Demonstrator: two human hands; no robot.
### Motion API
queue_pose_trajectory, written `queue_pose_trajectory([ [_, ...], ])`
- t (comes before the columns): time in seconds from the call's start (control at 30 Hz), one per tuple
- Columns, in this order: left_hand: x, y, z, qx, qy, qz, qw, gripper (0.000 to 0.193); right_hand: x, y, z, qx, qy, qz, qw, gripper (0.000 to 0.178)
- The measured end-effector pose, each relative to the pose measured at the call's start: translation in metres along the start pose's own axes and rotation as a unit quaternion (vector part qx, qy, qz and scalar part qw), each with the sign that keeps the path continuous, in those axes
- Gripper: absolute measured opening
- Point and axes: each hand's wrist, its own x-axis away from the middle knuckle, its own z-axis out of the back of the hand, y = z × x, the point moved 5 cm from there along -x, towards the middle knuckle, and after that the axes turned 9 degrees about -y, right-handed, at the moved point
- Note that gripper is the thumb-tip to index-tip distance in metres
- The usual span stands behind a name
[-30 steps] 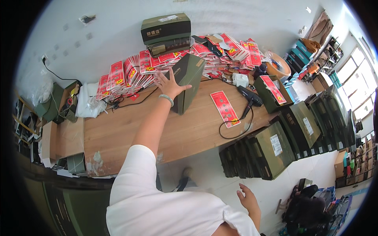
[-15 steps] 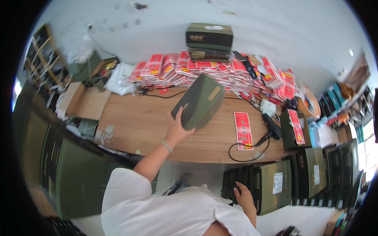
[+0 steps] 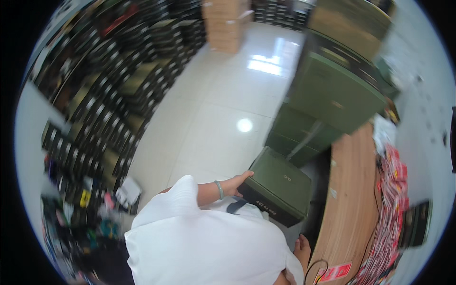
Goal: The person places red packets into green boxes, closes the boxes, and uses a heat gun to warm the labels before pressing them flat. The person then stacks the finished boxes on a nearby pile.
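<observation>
My left hand point(image 3: 232, 184) grips the left edge of a dark green lidded box point(image 3: 281, 180), thumb on top and the other fingers mostly hidden below. The box is held in front of my body, beside the wooden table point(image 3: 349, 190), with its darker long side toward me. My right hand point(image 3: 302, 246) hangs near the table's edge, below the box and apart from it. Its fingers are loosely bent and I see nothing in them.
Big green boxes point(image 3: 332, 92) are stacked at the table's far end. Red and white printed packets point(image 3: 392, 190) lie heaped along the wall, and a red card point(image 3: 335, 272) lies near a black cord. Several rows of stacked boxes point(image 3: 137, 80) fill the left side beyond the tiled floor point(image 3: 209, 123).
My view has swung left from the table toward the room. The box in my left hand has moved off the table's middle, to the left of its edge. My right hand still holds nothing.
</observation>
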Motion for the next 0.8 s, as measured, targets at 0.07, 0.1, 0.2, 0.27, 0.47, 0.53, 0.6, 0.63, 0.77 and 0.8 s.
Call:
queue_pose_trajectory([
  [0.07, 0.022, -0.02, 0.077, 0.078, 0.066, -0.026, 0.994, 0.089, -0.017, -0.048, -0.017, 0.037, -0.029, 0.045, 0.998, 0.036],
  [0.1, 0.021, -0.055, 0.093, 0.132, 0.106, -0.052, 0.984, 0.098, -0.041, -0.026, -0.014, 0.064, -0.063, 0.049, 0.995, 0.036],
  [0.2, 0.018, -0.118, 0.217, 0.246, 0.338, -0.096, 0.903, 0.114, -0.045, -0.102, -0.047, 0.109, -0.064, 0.08, 0.989, 0.035],
  [0.27, 0.031, -0.136, 0.256, 0.337, 0.379, -0.16, 0.847, 0.126, -0.053, -0.115, -0.072, 0.1, -0.075, 0.104, 0.987, 0.035],
  [0.47, 0.084, -0.161, 0.429, 0.478, 0.513, -0.22, 0.678, 0.116, -0.026, -0.162, -0.144, 0.082, -0.094, 0.064, 0.99, 0.036],
  [0.53, 0.105, -0.148, 0.477, 0.485, 0.512, -0.25, 0.663, 0.112, -0.016, -0.161, -0.164, 0.078, -0.073, 0.038, 0.994, 0.037],
  [0.6, 0.123, -0.145, 0.534, 0.49, 0.482, -0.222, 0.692, 0.102, -0.008, -0.16, -0.185, 0.087, -0.095, 0.017, 0.992, 0.038],
  [0.63, 0.13, -0.141, 0.562, 0.489, 0.464, -0.207, 0.709, 0.097, -0.005, -0.158, -0.191, 0.087, -0.094, 0.003, 0.992, 0.039],
  [0.77, 0.081, -0.079, 0.561, -0.017, 0.358, 0.05, 0.932, 0.072, 0.007, -0.158, -0.202, 0.077, -0.068, -0.058, 0.993, 0.041],
  [0.8, 0.053, -0.064, 0.562, -0.142, 0.365, 0.082, 0.916, 0.063, 0.007, -0.154, -0.202, 0.078, -0.054, -0.053, 0.994, 0.041],
])
